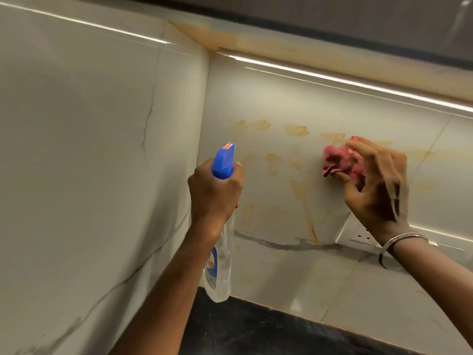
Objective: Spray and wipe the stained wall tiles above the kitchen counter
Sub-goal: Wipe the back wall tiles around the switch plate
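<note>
While the left hand (215, 190) grips the spray bottle (220, 226) at frame centre, nozzle toward the yellow-stained wall tiles (276, 155), the right hand (378, 183) at right presses a bunched pink cloth (337, 162) onto them, apparently ready to wipe right after spraying.

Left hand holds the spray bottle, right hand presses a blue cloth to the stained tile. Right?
No: the head view shows the cloth is pink. The left hand does hold the spray bottle, and the right hand presses the cloth to the stained tile.
</note>
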